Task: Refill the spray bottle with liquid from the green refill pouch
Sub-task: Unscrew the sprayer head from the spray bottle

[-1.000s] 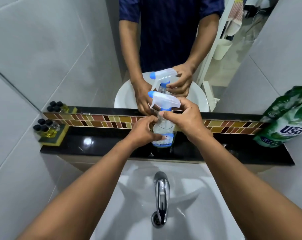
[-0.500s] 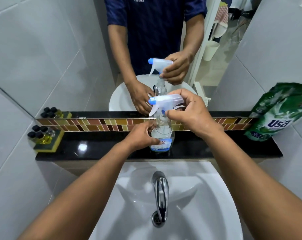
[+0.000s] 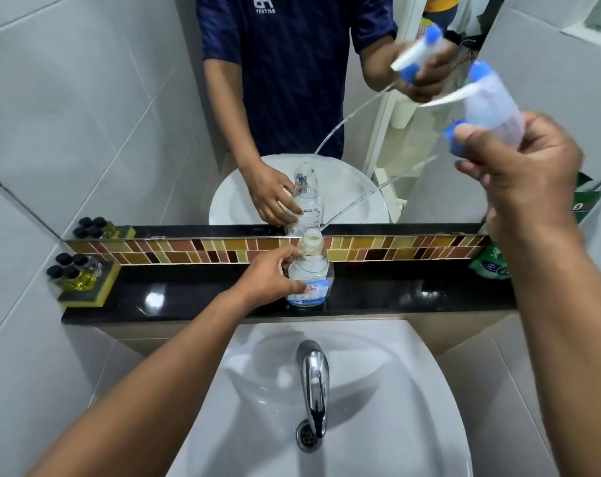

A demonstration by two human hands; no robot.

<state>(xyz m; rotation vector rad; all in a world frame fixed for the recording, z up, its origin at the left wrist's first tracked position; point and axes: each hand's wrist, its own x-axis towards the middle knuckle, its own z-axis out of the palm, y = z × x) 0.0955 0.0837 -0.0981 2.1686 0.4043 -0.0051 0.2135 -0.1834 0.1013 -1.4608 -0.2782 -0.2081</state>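
The clear spray bottle [image 3: 311, 273] stands upright on the black ledge [image 3: 189, 294], its neck open and a little liquid in the bottom. My left hand [image 3: 270, 275] grips its left side. My right hand [image 3: 519, 177] is raised at the upper right and holds the white and blue spray head [image 3: 492, 105], blurred by motion. The head's thin dip tube [image 3: 371, 196] trails down toward the bottle's mouth. The green refill pouch [image 3: 492, 263] leans at the right end of the ledge, mostly hidden behind my right forearm.
A mirror [image 3: 137, 98] above the tiled strip reflects the person, the bottle and the spray head. Small black-capped bottles [image 3: 75, 270] sit on a sponge at the ledge's left end. Below are the white basin [image 3: 378, 390] and chrome tap [image 3: 314, 380].
My right hand has lifted the spray head off the bottle and carried it up and to the right, drawing the dip tube out. My left hand still holds the bottle on the ledge.
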